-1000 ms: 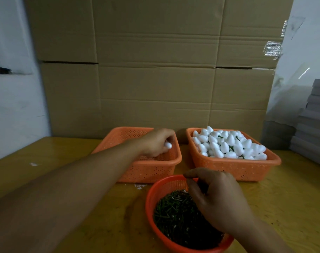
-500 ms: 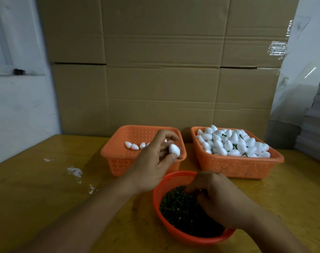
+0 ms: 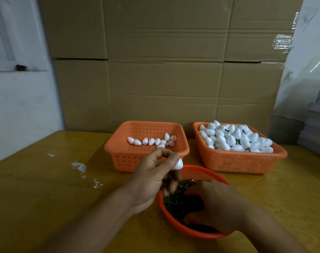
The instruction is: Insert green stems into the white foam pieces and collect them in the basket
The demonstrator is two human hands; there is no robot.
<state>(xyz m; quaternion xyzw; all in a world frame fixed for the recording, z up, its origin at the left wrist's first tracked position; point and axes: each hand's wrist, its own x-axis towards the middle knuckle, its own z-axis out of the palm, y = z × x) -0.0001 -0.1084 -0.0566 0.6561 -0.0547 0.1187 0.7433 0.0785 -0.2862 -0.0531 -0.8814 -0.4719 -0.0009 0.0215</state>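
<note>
A person's left hand [image 3: 153, 178] pinches one white foam piece [image 3: 177, 164] between thumb and fingertips above the near rim of a round orange basket [image 3: 197, 232], while the right hand [image 3: 215, 207] reaches down into that basket's heap of green stems [image 3: 175, 196], its fingers curled among them; whether they grip a stem cannot be told. The held piece is egg-shaped, and which way its narrow end points is hidden by the thumb. Three orange containers stand on the yellow table [image 3: 46, 179]: the round one nearest, and two rectangular baskets behind it, side by side. The left rectangular basket [image 3: 122, 157] holds roughly a dozen loose foam pieces [image 3: 151, 141] in a rough row along its floor, most lying on their sides, one standing tilted. The right rectangular basket [image 3: 237, 163] is piled past its rim with foam pieces [image 3: 234, 137], too many to count, green stems showing between a few. White crumbs [image 3: 79, 166] dot the table at left. Cardboard sheets [image 3: 164, 61] form the backdrop
</note>
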